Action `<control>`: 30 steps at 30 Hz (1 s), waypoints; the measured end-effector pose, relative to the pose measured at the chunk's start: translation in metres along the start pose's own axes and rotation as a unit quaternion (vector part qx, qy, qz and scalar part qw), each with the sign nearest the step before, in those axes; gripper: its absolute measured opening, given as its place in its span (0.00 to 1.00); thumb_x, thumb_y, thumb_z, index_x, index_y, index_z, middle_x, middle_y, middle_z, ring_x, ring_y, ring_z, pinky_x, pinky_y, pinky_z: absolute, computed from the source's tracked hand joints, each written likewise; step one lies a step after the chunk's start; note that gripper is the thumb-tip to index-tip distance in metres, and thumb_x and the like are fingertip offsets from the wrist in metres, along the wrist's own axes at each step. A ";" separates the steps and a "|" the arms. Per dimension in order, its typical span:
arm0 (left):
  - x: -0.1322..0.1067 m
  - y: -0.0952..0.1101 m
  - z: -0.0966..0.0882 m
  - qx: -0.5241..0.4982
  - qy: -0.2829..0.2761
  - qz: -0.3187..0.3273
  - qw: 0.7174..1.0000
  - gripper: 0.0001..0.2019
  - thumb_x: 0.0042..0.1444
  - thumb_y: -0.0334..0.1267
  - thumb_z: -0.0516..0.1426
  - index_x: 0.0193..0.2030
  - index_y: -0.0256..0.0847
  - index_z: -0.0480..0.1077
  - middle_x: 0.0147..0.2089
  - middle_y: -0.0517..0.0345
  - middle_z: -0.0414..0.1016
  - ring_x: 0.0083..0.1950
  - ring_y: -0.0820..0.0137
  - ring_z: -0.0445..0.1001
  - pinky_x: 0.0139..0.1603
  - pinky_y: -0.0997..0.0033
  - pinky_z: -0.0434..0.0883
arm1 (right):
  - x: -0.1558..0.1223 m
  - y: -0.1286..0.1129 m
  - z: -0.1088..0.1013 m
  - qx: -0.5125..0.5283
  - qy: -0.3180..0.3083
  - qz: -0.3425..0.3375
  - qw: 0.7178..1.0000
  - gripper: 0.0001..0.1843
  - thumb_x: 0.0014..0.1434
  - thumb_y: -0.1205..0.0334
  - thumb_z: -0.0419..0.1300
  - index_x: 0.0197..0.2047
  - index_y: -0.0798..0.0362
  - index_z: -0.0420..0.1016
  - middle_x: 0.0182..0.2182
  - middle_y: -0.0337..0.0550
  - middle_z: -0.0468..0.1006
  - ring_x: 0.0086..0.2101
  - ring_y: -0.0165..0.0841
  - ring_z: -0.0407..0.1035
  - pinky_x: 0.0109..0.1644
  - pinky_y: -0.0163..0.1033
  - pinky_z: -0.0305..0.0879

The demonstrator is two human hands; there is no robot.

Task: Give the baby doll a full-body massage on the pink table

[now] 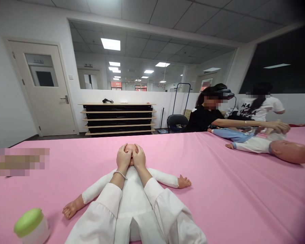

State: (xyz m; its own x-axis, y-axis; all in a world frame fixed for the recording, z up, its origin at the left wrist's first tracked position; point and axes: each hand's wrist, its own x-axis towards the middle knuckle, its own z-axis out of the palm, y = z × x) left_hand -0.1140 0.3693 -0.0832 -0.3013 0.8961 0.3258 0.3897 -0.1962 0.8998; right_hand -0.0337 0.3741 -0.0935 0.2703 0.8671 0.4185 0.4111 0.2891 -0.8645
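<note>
A baby doll [132,195] in white clothing lies on its back in front of me, its arms spread to both sides. My left hand [123,157], with a beaded bracelet at the wrist, cups one side of the doll's head. My right hand [139,156] cups the other side. The fingers of both curve round the head, and the thumbs lie close together over the face. Only the forehead and a little of the mouth and chin show between them. My white sleeves cover part of the doll's body.
A jar with a green lid [29,223] stands at the lower left on the pink cloth [218,200]. To the right, a person in black [202,117] reaches over another doll [259,144]. Behind the table are a shelf [119,120] and a chair [177,120].
</note>
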 end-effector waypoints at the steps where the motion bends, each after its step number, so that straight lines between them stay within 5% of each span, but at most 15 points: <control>1: 0.000 -0.001 0.000 -0.001 0.000 0.002 1.000 0.23 0.50 0.36 0.52 0.55 0.37 0.67 0.58 0.50 0.68 0.58 0.62 0.65 0.59 0.65 0.62 | 0.000 0.000 0.000 -0.001 -0.001 0.001 1.000 0.24 0.54 0.65 0.49 0.54 0.59 0.68 0.54 0.49 0.69 0.55 0.39 0.61 0.62 0.43 0.54; 13: 0.000 -0.004 0.000 -0.013 0.007 -0.002 1.000 0.21 0.55 0.39 0.50 0.54 0.38 0.67 0.57 0.51 0.68 0.58 0.62 0.66 0.58 0.64 0.62 | -0.001 -0.005 -0.002 -0.003 -0.002 0.020 1.000 0.23 0.56 0.59 0.50 0.53 0.58 0.70 0.53 0.49 0.70 0.54 0.40 0.62 0.60 0.44 0.55; 19: 0.001 -0.004 0.000 -0.015 0.009 -0.010 1.000 0.20 0.57 0.37 0.46 0.54 0.37 0.68 0.58 0.50 0.68 0.59 0.62 0.65 0.59 0.64 0.60 | 0.000 -0.004 -0.001 0.012 0.002 0.037 0.999 0.25 0.54 0.70 0.43 0.52 0.56 0.71 0.53 0.46 0.70 0.54 0.36 0.63 0.61 0.41 0.55; 30: -0.001 -0.005 0.000 -0.007 0.008 0.009 1.000 0.22 0.52 0.36 0.52 0.54 0.39 0.67 0.58 0.53 0.68 0.58 0.64 0.65 0.58 0.69 0.62 | 0.000 0.001 0.001 0.011 0.012 0.007 1.000 0.23 0.51 0.65 0.52 0.51 0.54 0.70 0.52 0.46 0.71 0.52 0.36 0.64 0.59 0.41 0.57</control>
State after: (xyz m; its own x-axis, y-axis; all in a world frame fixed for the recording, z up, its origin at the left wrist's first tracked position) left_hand -0.1160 0.3694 -0.0884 -0.3088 0.8858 0.3465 0.3824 -0.2179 0.8979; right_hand -0.0342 0.3746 -0.0944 0.2963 0.8617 0.4118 0.3879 0.2854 -0.8764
